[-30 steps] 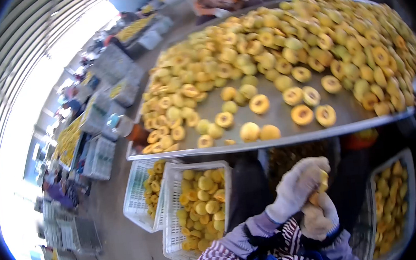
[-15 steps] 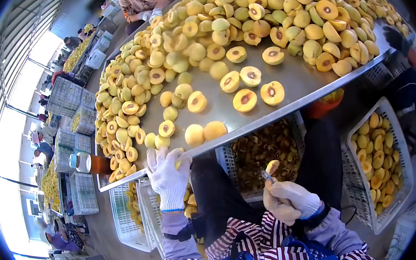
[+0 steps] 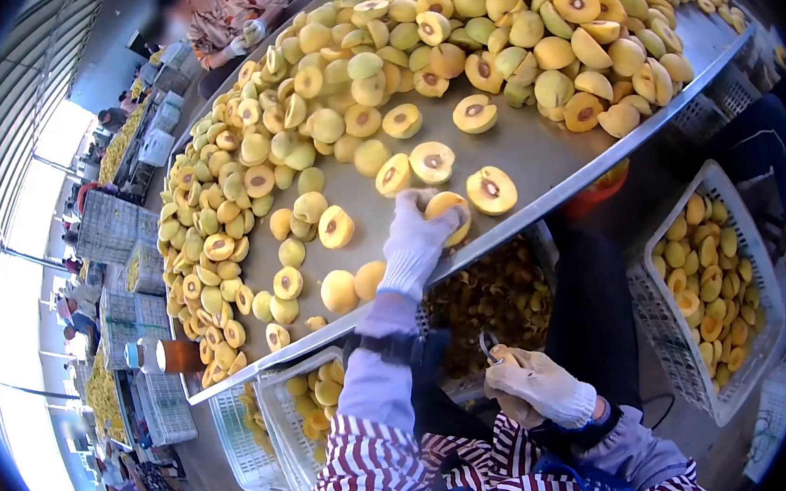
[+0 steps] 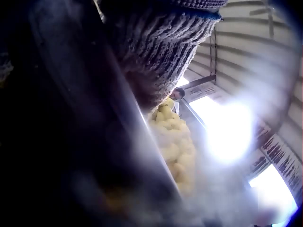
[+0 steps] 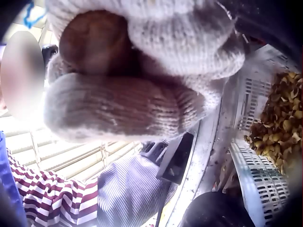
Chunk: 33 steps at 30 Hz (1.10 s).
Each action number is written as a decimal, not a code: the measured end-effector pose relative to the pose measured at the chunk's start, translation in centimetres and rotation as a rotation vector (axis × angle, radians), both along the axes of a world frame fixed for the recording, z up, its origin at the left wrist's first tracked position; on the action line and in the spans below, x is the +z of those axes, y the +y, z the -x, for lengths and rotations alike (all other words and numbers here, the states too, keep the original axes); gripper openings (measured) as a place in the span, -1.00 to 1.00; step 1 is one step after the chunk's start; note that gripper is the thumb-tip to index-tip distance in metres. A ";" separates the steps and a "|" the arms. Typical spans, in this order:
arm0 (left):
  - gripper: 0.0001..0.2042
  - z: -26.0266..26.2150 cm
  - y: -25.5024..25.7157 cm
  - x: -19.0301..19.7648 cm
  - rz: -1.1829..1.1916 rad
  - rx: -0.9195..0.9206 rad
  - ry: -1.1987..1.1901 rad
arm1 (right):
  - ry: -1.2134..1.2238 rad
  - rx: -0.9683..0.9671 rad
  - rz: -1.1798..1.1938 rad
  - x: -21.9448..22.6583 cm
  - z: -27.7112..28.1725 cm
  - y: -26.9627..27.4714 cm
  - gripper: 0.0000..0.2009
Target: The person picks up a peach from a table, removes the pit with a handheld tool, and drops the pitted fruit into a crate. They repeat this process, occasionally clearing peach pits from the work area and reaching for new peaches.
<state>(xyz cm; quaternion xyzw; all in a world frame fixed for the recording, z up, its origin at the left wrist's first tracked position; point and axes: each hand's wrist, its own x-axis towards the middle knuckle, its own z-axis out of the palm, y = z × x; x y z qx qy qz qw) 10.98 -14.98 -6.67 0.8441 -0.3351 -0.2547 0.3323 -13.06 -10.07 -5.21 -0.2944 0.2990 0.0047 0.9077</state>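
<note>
My gloved left hand reaches over the near edge of the metal table and grips a halved yellow peach, its cut face and stone partly showing. Other halves lie cut side up close around it. Low over my lap, my gloved right hand holds a pitting tool with a small curved metal tip. In the right wrist view, a brown rounded handle end shows within the curled fingers. The left wrist view catches the knitted glove cuff beside the table rim; the fingers are hidden there.
Peach halves are heaped across the table. Below it, between my knees, sits a bin of dark scraps. White crates of peach halves stand at left and right. A person works opposite.
Both hands were together at a peach piece, then parted. The left hand moved from the table's near-left edge rightward to a half. The piece at the right hand's tool tip is gone.
</note>
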 end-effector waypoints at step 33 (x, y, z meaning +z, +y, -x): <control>-0.63 10.5 9.5 3.8 0.513 -0.114 0.490 | 0.150 0.009 0.524 -0.2 0.7 0.5 -0.60</control>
